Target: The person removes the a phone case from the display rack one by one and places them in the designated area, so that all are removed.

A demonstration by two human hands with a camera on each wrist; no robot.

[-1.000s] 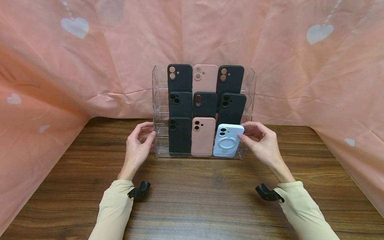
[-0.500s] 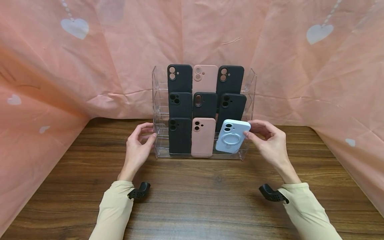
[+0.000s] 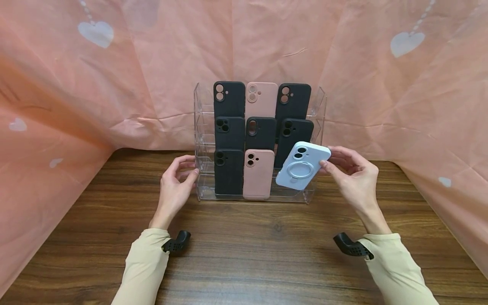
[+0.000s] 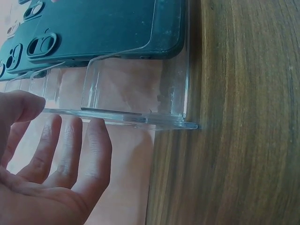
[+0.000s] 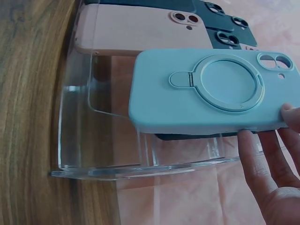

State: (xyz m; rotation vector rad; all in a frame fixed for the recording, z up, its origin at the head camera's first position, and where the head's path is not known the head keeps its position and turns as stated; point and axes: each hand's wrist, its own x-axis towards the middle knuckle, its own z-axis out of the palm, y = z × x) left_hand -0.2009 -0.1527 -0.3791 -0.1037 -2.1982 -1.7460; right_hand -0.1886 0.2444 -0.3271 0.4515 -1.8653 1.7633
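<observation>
My right hand [image 3: 356, 178] pinches a light blue phone case [image 3: 291, 182] by its upper right edge, thumb on the back face and fingers behind. The case has a ring stand [image 5: 229, 84] and camera cutouts. It tilts to the right, in front of the lowest tier's right end; in the right wrist view its lower end overlaps the clear acrylic display rack [image 5: 65, 126]. At the rack's left side panel [image 4: 140, 117], my left hand [image 3: 177, 184] holds the edge between thumb and fingertips. Beside the blue case, a pink phone case [image 3: 258, 178] and a black phone case [image 3: 228, 176] stand in the lowest tier.
Several more cases fill the upper tiers, among them a black case [image 3: 295, 135] right behind the blue one and a pink case [image 3: 263, 106] at the top. The rack stands on a wooden table [image 3: 248, 254], against a pink cloth [image 3: 167, 84] with heart prints.
My right hand has lifted the blue phone case up and to the right from its place in the lowest tier, and the case has tilted more. The left hand stays at the rack.
</observation>
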